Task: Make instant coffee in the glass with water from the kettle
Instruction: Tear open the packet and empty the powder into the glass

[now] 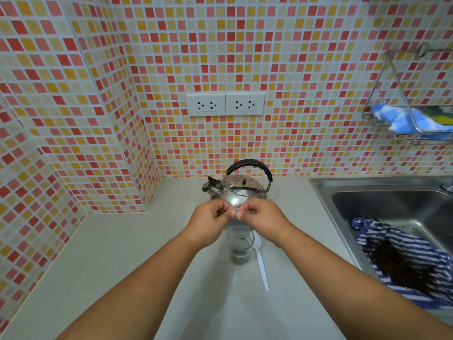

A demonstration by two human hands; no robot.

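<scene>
A clear glass stands on the grey counter with dark coffee granules at its bottom. Just above it, my left hand and my right hand meet, each pinching the top of a small clear packet that hangs over the glass mouth. The packet is see-through and hard to make out. Behind the hands sits a shiny steel kettle with a black handle, its spout pointing left. A white plastic spoon lies on the counter just right of the glass.
A steel sink is sunk into the counter on the right, with a blue-and-white striped cloth in it. A wire rack with sponges hangs on the tiled wall. Two double sockets sit above the kettle.
</scene>
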